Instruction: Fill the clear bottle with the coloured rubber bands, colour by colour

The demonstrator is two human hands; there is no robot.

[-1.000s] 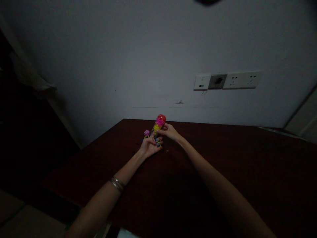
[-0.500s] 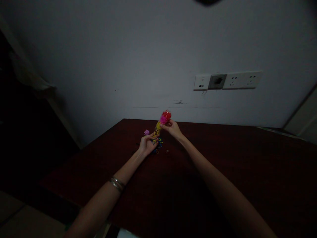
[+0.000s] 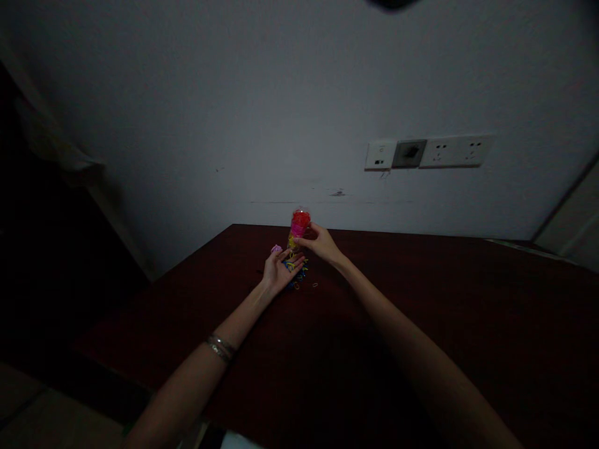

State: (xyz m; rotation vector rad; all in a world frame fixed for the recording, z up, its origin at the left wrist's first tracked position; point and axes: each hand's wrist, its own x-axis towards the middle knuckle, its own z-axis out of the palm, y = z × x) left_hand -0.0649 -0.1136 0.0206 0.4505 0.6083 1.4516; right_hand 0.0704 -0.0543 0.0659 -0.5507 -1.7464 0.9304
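My right hand [image 3: 322, 244] is closed around the side of a clear container [image 3: 300, 226], which stands nearly upright. Red, pink and yellow rubber bands fill it in layers from top to bottom. Just below it, my left hand [image 3: 279, 269] is palm up with its fingers stretched out; whether they touch the container's lower end I cannot tell. Beside and partly behind the left fingers lies a pile of blue and yellow rubber bands [image 3: 299, 274]. A small pink-purple object [image 3: 276, 249] sits just beyond the left hand.
A single loose rubber band [image 3: 315, 285] lies on the dark red-brown table [image 3: 421, 299], right of the pile. The table meets a pale wall [image 3: 281, 112] with a row of sockets [image 3: 449, 151]. At the far left hangs cloth [image 3: 60, 146].
My right hand has brought the container left and turned it from leaning to nearly upright. The left fingers, formerly at its lower end, are now stretched out more flatly.
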